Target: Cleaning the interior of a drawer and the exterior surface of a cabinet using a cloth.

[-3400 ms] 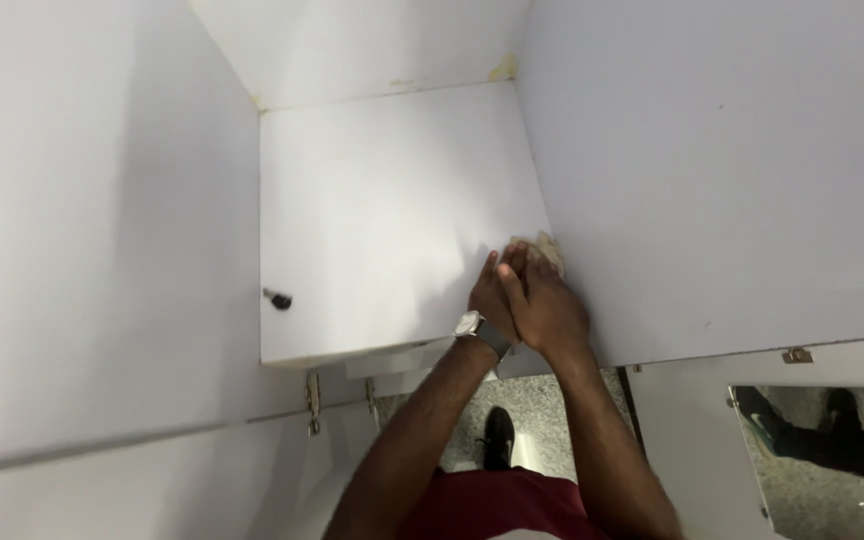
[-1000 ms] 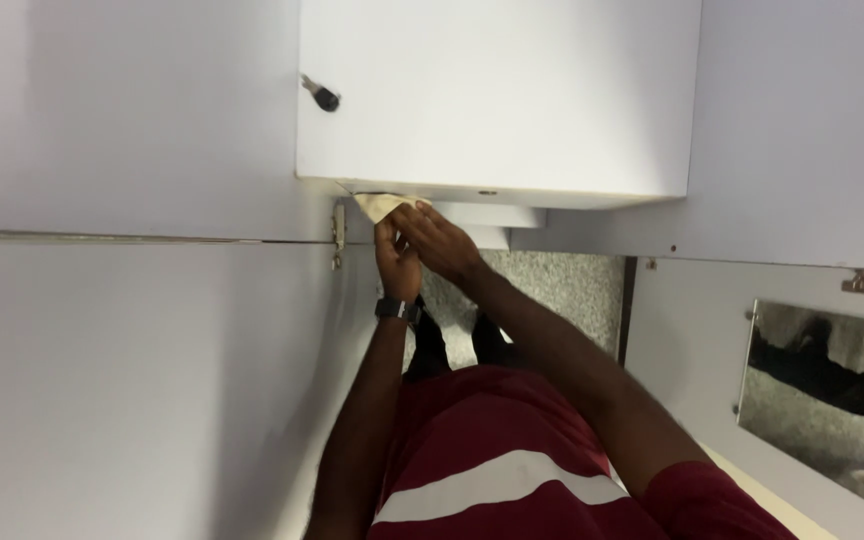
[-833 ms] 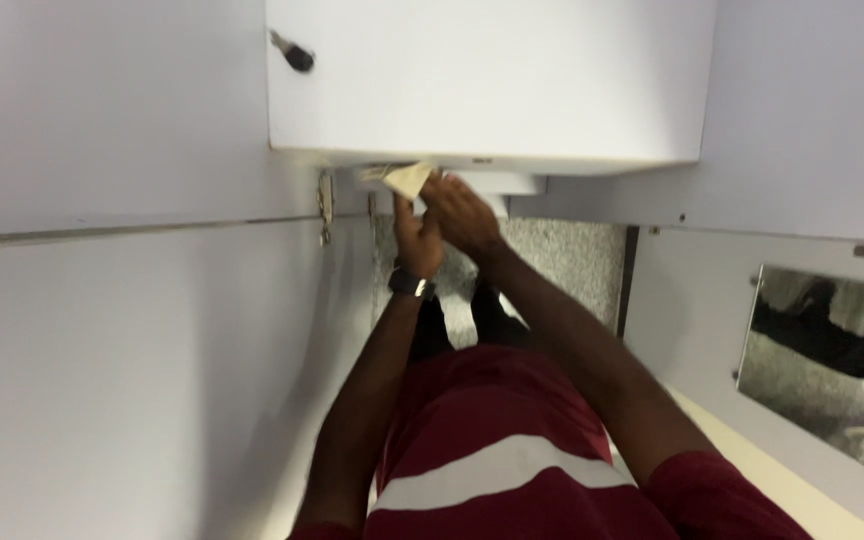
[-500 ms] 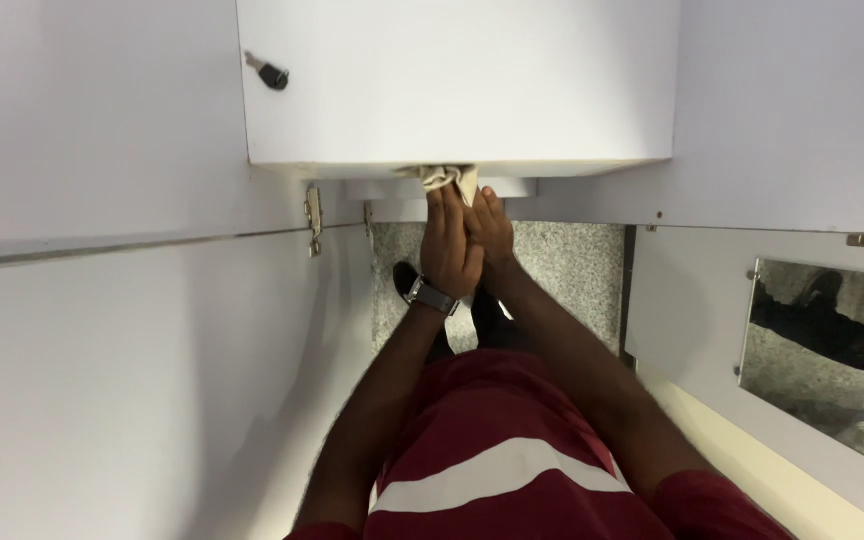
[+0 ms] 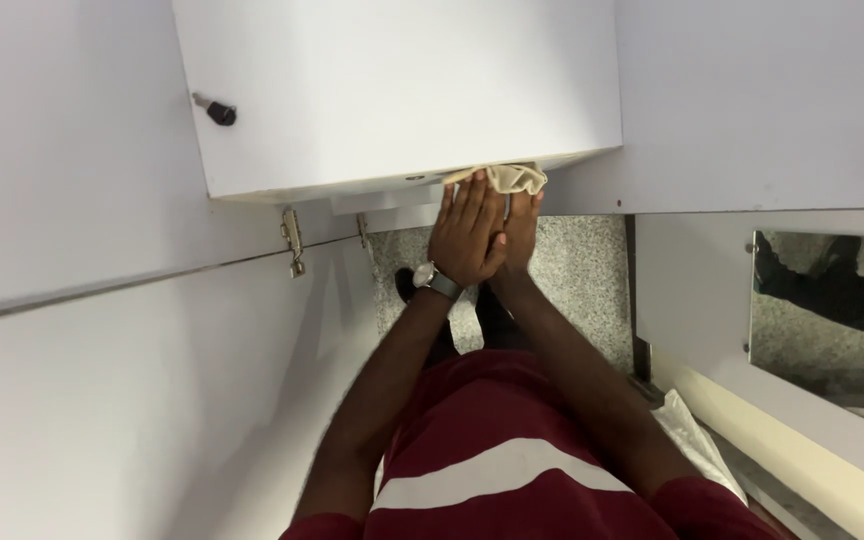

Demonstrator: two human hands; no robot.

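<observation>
Looking down past a maroon shirt point(image 5: 512, 470) with a white stripe, both forearms reaching out over the speckled floor point(image 5: 582, 270). Pressing together, the left hand point(image 5: 467, 235), with a watch point(image 5: 437, 281) at its wrist, lying over the right hand point(image 5: 520, 225), fingers straight and flat rather than curled, pushing a beige cloth point(image 5: 507, 177) against the lower edge of the white door point(image 5: 392, 90), toward its right corner. Sitting farther off, a dark knob point(image 5: 218, 111) near the door's left edge, hinges point(image 5: 293, 238) just below its lower left corner, a mirror point(image 5: 832, 320) at the right.
</observation>
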